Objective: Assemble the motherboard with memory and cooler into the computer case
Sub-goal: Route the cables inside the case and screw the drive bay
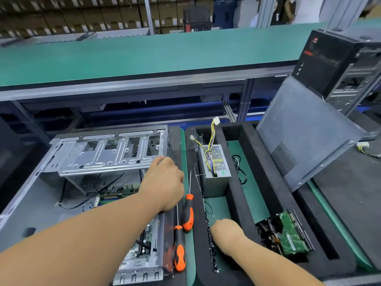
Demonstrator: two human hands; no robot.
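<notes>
Motherboard (115, 196) sits flat inside the open computer case (31, 195) at the left, partly under the silver drive cage (107, 153) and the person's forearm. The left hand (165, 182) reaches over the case's right wall, its fingers curled on the near right corner of the cage. Just right of the case lie two orange-handled screwdrivers (188, 213). The right hand (226, 234) dips into the black foam tray (288, 205) beside a row of small screws (211, 240); whether it pinches anything I cannot tell. Farther right stand a power supply (216, 168) and a hard drive (290, 234).
</notes>
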